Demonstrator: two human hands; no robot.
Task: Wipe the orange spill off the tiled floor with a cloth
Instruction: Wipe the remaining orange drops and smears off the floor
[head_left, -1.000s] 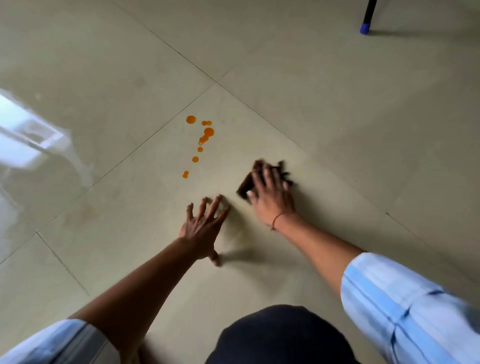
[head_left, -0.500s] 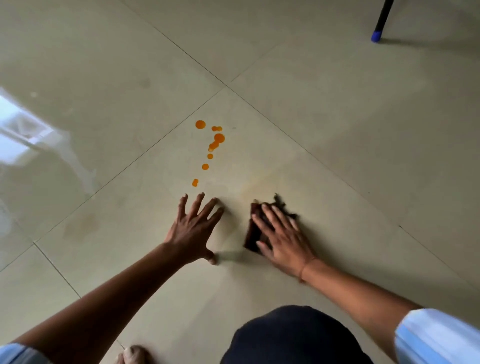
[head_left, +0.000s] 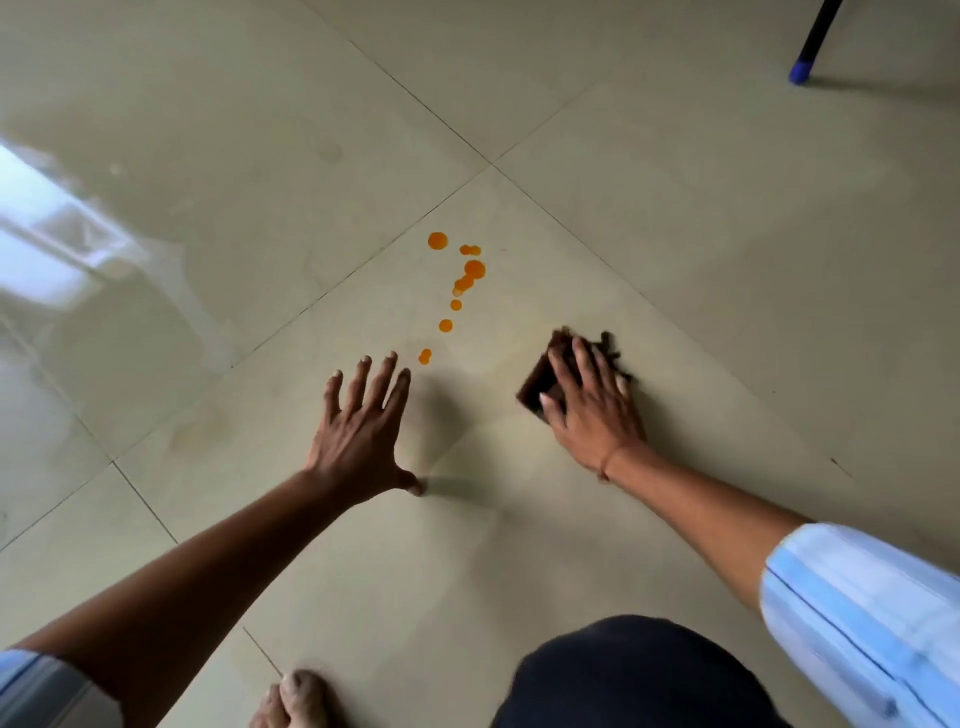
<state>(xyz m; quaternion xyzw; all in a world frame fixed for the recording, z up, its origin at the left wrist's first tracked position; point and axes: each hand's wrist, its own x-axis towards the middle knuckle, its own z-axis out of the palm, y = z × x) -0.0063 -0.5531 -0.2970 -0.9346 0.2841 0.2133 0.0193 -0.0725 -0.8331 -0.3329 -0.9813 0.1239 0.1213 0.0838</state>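
Several orange drops (head_left: 464, 283) lie in a curved trail on a beige floor tile (head_left: 519, 545). My left hand (head_left: 361, 426) rests flat on the tile just below the trail, fingers spread, its fingertips a short way left of the lowest drop (head_left: 425, 356). My right hand (head_left: 589, 402) presses a dark brown cloth (head_left: 543, 382) onto the tile, well to the right of the drops. The cloth shows at the hand's left side and beyond its fingertips; the rest is hidden under the palm.
A dark chair leg with a blue foot (head_left: 800, 73) stands at the top right. Grout lines (head_left: 491, 165) cross above the spill. A bright window reflection (head_left: 47, 239) glares at the left. My knee (head_left: 634, 675) and bare foot (head_left: 298, 699) are at the bottom edge.
My right hand slid the cloth toward me from beside the spill, then pushed it forward and to the right again. My left hand stayed flat below the drops. The drops look unchanged.
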